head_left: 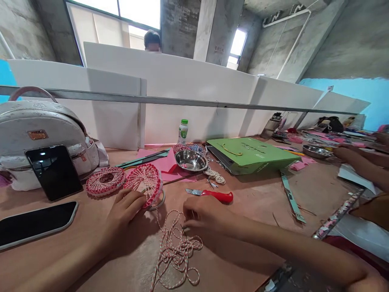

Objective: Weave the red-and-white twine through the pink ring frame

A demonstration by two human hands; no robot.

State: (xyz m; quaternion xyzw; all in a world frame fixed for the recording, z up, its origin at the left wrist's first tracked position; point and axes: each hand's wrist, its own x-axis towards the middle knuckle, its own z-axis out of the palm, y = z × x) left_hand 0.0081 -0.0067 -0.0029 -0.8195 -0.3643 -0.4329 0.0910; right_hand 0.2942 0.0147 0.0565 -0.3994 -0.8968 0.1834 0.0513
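Note:
My left hand [126, 211] is closed on a ring wound with red-and-white string [145, 183], which it holds tilted up off the table. A second wound ring [105, 181] lies flat just left of it. My right hand [204, 215] rests on the table with its fingers pinched on the loose red-and-white string [176, 247], which trails from the ring into a tangled pile near the front. A red-handled utility knife [217, 196] lies just beyond my right hand.
A white bag [39, 134] with a phone [53, 172] leaning on it stands at the left; another phone [33, 223] lies flat. A steel bowl [191, 160], pink paper [165, 164], bottle [182, 132] and green paper bag [255, 152] sit behind. Another person's hands [358, 156] work at right.

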